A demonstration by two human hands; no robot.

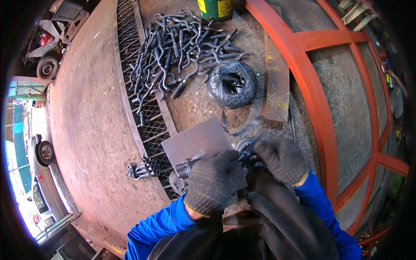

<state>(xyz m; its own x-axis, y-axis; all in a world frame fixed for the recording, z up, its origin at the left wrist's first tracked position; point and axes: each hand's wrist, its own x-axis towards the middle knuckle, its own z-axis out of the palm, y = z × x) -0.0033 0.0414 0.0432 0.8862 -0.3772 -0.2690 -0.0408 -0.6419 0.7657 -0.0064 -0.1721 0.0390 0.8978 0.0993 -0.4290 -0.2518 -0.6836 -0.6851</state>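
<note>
My left hand, in a dark grey knit glove, is closed. A short dark cylindrical piece with a shiny strip by it sticks out at its left side. My right hand, gloved alike, is bent closed close to the left one. Between the two hands is a dark, partly blurred object; the fingers hide most of it. A flat square metal plate lies just beyond my left hand. Below the cylindrical piece shows a grey ring-shaped thing.
A heap of bent metal rods with black sleeves lies ahead. Near it are a black plastic bag and a green bucket. A small rod bundle rests by the floor grating. An orange metal frame stands right.
</note>
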